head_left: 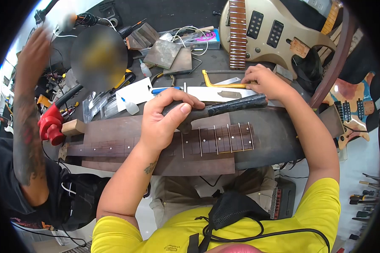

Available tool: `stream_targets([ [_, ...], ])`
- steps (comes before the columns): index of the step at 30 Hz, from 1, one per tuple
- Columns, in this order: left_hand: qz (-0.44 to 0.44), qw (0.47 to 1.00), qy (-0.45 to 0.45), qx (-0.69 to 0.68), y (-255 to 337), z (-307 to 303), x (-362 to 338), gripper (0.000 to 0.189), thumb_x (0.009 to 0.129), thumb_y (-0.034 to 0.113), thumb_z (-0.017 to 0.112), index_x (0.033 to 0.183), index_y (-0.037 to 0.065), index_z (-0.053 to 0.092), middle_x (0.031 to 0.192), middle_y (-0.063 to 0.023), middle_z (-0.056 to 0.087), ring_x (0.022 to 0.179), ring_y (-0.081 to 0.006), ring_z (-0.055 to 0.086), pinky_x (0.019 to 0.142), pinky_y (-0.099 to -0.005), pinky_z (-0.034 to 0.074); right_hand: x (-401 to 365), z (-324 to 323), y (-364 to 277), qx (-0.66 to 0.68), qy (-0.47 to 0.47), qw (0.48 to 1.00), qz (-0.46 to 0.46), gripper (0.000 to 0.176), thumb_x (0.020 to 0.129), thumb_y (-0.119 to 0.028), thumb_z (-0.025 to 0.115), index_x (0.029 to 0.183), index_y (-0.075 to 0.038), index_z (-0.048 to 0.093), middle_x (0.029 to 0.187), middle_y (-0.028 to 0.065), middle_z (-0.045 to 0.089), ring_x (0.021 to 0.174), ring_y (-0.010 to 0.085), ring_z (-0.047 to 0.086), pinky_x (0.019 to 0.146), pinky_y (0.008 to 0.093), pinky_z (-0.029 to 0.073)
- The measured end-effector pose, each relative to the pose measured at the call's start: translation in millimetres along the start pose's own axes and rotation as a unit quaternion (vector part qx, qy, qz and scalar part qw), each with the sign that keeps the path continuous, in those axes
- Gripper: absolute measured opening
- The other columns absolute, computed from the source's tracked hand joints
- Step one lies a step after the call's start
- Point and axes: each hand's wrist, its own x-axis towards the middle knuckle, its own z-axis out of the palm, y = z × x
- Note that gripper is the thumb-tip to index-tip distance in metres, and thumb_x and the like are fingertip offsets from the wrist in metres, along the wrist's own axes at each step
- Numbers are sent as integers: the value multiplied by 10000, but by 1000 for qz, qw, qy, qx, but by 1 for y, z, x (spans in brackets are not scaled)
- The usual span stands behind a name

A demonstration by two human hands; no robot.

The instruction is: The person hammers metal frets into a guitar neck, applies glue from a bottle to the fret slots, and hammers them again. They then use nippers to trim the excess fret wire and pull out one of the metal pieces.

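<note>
The guitar neck (235, 139) lies nearest on the surface (272, 139), its long axis running nine to three o'clock, wired stretch at four o'clock from the left hand (166, 118) (the nearer one). That grip is closed on a dark-handled tool (236, 105), handle between two and three o'clock. Farther, the right hand (261, 80) curls beside a yellow tool (223, 85); its hold cannot be told.
</note>
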Motion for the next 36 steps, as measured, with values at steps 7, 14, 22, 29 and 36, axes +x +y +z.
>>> stream_targets([
  [7, -7, 1000, -2, 0, 1, -1, -1, 161, 972, 141, 632, 1007, -15, 655, 1039, -216, 756, 1025, -271, 721, 980, -424, 540, 17, 4, 8, 94, -68, 992, -49, 186, 878, -80, 775, 1062, -66, 794, 1053, 65, 696, 1089, 286, 601, 1024, 405, 476],
  [14, -4, 1000, -4, 0, 2, -2, -1, 162, 980, 145, 633, 1009, -12, 662, 1053, -210, 760, 1035, -269, 719, 984, -421, 538, 38, 7, -11, -115, 38, 976, -178, 134, 884, -143, 755, 975, -56, 800, 936, 91, 717, 972, 303, 686, 889, 437, 546],
  [22, -1, 995, -14, 99, 10, -2, 0, 183, 956, 171, 690, 989, 1, 751, 993, -94, 763, 957, -189, 698, 899, -352, 529, 53, 1, -6, -149, -20, 964, -220, 77, 823, -120, 754, 840, -45, 761, 857, 143, 687, 901, 361, 652, 828, 477, 526],
  [29, 45, 999, 22, 14, -4, 1, -1, 153, 946, 145, 732, 966, -4, 706, 864, -69, 683, 841, -155, 652, 778, -326, 502, 54, 13, -19, -67, 33, 979, -191, 117, 729, -20, 788, 839, 3, 754, 827, 150, 654, 897, 359, 621, 826, 461, 498],
  [36, 33, 999, 25, 24, -4, 0, -3, 187, 936, 166, 735, 968, -14, 698, 853, -91, 681, 834, -165, 654, 753, -335, 494, 55, 13, -27, -74, 41, 974, -208, 115, 694, 4, 786, 798, 16, 738, 817, 147, 655, 880, 352, 617, 815, 452, 501],
])
